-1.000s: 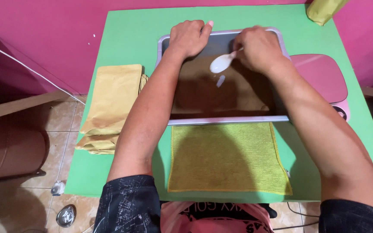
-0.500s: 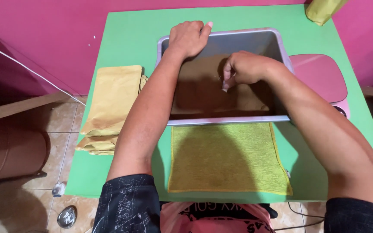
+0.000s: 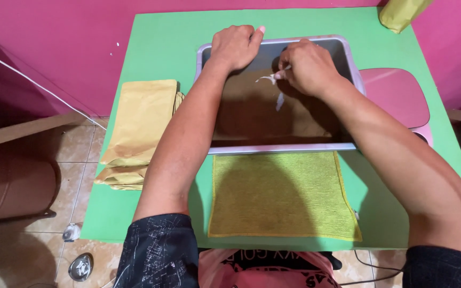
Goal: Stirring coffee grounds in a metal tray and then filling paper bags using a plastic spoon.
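Spoon (image 3: 269, 78) pinched by right hand (image 3: 308, 66) inside tray (image 3: 348, 58)

Yellow cloth (image 3: 281, 194) on green table (image 3: 161, 48); envelope stack (image 3: 137, 130) left; pink lid (image 3: 396, 96) right.

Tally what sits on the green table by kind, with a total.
Metal tray: 1
White spoon, in the right hand: 1
Yellow-green cloth: 1
Stack of tan pouches: 1
Pink oval thing: 1
Yellow bag at far corner: 1
Total: 6
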